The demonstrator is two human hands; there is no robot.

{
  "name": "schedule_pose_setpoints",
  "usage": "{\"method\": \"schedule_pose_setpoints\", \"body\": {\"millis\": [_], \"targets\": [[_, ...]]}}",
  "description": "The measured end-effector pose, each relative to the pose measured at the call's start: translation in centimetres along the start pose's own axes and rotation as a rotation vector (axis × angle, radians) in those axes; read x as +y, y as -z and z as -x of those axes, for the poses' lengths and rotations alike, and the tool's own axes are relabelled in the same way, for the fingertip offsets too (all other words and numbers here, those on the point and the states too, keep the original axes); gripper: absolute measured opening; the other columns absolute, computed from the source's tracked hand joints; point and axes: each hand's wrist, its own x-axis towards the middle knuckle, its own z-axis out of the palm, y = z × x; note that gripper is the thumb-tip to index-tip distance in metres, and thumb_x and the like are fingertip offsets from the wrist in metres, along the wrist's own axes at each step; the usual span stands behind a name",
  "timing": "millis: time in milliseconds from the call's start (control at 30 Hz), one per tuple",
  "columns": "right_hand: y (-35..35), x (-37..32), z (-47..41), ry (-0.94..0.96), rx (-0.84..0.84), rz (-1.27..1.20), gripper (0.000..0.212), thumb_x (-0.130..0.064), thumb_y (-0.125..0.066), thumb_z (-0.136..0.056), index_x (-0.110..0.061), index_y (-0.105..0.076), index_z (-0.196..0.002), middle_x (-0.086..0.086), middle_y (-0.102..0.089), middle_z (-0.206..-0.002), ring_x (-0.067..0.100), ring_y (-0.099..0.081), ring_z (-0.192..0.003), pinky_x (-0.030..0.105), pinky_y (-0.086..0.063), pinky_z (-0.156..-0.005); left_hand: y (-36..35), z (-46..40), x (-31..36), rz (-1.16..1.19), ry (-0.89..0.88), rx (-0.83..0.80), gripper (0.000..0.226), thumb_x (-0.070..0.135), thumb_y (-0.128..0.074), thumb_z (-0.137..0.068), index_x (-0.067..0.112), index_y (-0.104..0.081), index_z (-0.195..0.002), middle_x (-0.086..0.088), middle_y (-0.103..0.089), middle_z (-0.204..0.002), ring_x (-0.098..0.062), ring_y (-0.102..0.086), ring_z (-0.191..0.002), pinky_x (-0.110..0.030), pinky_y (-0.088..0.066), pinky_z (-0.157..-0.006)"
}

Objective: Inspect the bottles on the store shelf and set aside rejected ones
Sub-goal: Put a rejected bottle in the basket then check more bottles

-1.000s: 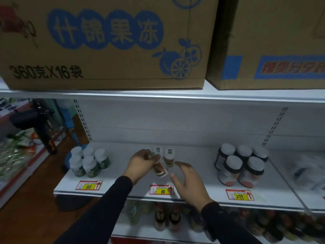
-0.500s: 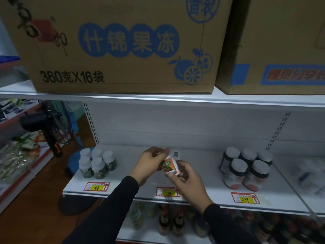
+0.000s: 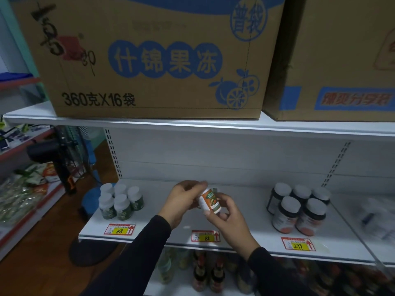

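At the centre of the frame, both hands hold one small bottle with an orange-and-green label and a white band [image 3: 210, 201] tilted above the white metal shelf [image 3: 245, 212]. The left hand [image 3: 183, 201] curls its fingers round the bottle's upper end, hiding the cap, and the right hand [image 3: 227, 216] pinches its lower end between thumb and fingers. The writing on this label is too small to read.

On the shelf at centre left stands a cluster of five white-capped bottles with dark green labels [image 3: 119, 202]. Below them, on the shelf edge, is a red-and-yellow price tag reading 168 [image 3: 119, 229]. A like tag reading 88 [image 3: 205, 236] sits under the hands, and a third reading 299 [image 3: 298, 244] sits at lower right, beneath five dark bottles with white caps and red-orange bases [image 3: 298, 208]; their labels are blurred.

On the upper shelf, a brown cardboard carton [image 3: 149, 60] fills the top left, printed in blue with "什锦果冻", a "普袋" roundel and citrus drawings, and in black with "360克X16袋". A second brown carton [image 3: 342, 60] at upper right has a blue panel with red characters I cannot read. Dark sauce-like bottles [image 3: 208, 276] stand on the shelf below, blurred.
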Motion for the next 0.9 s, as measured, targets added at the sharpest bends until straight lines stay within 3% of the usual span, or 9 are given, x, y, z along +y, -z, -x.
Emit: {"method": "schedule_pose_setpoints", "body": {"millis": [233,333,433,567,700,800,900], "targets": [[-0.1,-0.3,-0.2,-0.035,0.022,-0.102,0.028,-0.012,-0.058,-0.096,-0.016,-0.056,-0.123,0.01,-0.065,-0.121,0.018,-0.069,-0.102,0.029,-0.056,-0.085,0.3,0.4,0.6,0.046,-0.002,-0.062,0.014,0.02,-0.063,-0.092,0.011,-0.067,-0.102,-0.008,-0.073,-0.09,-0.02,-0.069,-0.08,-0.028,-0.053,-0.067],[-0.2,-0.3,-0.1,-0.025,0.015,-0.09,0.032,-0.011,-0.06,-0.095,-0.019,-0.054,-0.125,0.003,-0.066,-0.118,0.017,-0.07,-0.1,0.028,-0.056,-0.084,0.5,0.4,0.5,0.024,-0.01,-0.037,0.016,0.022,-0.066,-0.09,0.01,-0.067,-0.101,-0.011,-0.073,-0.092,-0.023,-0.068,-0.082,-0.038,-0.053,-0.076],[-0.4,-0.5,0.0,0.003,0.019,-0.061,0.044,-0.007,-0.069,-0.089,-0.023,-0.051,-0.125,-0.009,-0.066,-0.113,0.02,-0.072,-0.096,0.03,-0.057,-0.087,0.5,0.2,0.3,0.032,-0.011,0.034,0.023,0.024,-0.07,-0.087,0.006,-0.066,-0.102,-0.014,-0.071,-0.093,-0.025,-0.067,-0.078,-0.039,-0.052,-0.076],[-0.5,-0.4,-0.3,0.005,0.034,-0.086,0.042,-0.005,-0.067,-0.089,-0.016,-0.05,-0.126,0.002,-0.062,-0.117,0.029,-0.073,-0.091,0.036,-0.058,-0.086,0.5,0.1,0.2,0.009,-0.022,0.018,0.032,0.035,-0.073,-0.083,0.012,-0.067,-0.103,-0.016,-0.072,-0.098,-0.027,-0.067,-0.081,-0.04,-0.051,-0.076],[-0.5,-0.1,-0.7,-0.063,0.049,-0.206,0.029,-0.01,-0.057,-0.096,-0.012,-0.055,-0.125,0.014,-0.066,-0.117,0.032,-0.071,-0.095,0.036,-0.058,-0.085,0.7,0.1,0.5,0.047,-0.024,-0.036,0.01,0.022,-0.065,-0.091,0.015,-0.069,-0.097,-0.008,-0.073,-0.085,-0.024,-0.066,-0.081,-0.038,-0.05,-0.078],[-0.6,0.0,-1.0,-0.079,0.038,-0.204,0.025,-0.012,-0.054,-0.098,-0.014,-0.058,-0.122,0.012,-0.068,-0.117,0.029,-0.07,-0.1,0.034,-0.057,-0.087,0.8,-0.1,0.7,0.057,-0.037,-0.032,0.009,0.021,-0.067,-0.089,0.014,-0.07,-0.094,-0.007,-0.073,-0.082,-0.025,-0.066,-0.079,-0.039,-0.05,-0.078],[-0.6,-0.2,-1.0,-0.03,0.046,-0.163,0.035,-0.008,-0.062,-0.093,-0.016,-0.054,-0.126,0.002,-0.067,-0.116,0.021,-0.071,-0.098,0.033,-0.057,-0.086,0.9,-0.6,0.3,0.056,-0.049,0.018,0.018,0.021,-0.073,-0.085,0.008,-0.069,-0.097,-0.011,-0.073,-0.085,-0.026,-0.068,-0.078,-0.041,-0.05,-0.076]]}}
